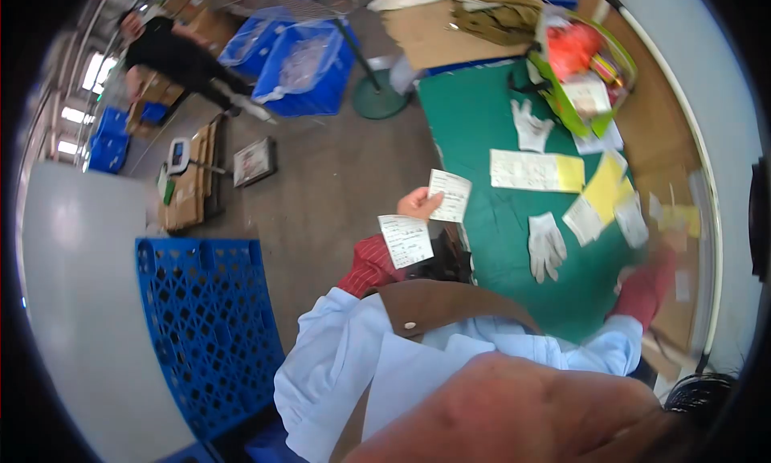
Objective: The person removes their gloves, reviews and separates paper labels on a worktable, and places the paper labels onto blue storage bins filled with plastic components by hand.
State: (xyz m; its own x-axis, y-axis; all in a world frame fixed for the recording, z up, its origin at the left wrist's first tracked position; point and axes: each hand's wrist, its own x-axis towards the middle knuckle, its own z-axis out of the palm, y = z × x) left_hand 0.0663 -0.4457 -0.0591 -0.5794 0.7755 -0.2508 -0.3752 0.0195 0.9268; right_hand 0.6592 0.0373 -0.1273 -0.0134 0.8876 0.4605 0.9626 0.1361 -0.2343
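Observation:
My left hand (419, 203) pinches a white written slip (450, 196) between thumb and fingers, beside the green table's left edge. A second written slip (406, 240) lies over the wrist area, just below that hand. At the table's right side is my right hand (634, 277), smeared by motion, its fingers unclear. Near it on the green table (506, 230) are white gloves (547, 248), a strip of slips with a yellow end (536, 171), and yellow and white papers (598, 196). Another white glove (531, 126) rests farther back.
A green bag (594, 122) with assorted items stands at the table's back right. On the floor are blue bins (309, 93), a green round stand base (381, 97), a scale (254, 162) and a blue pallet (210, 326). A person (181, 60) stands at the back left.

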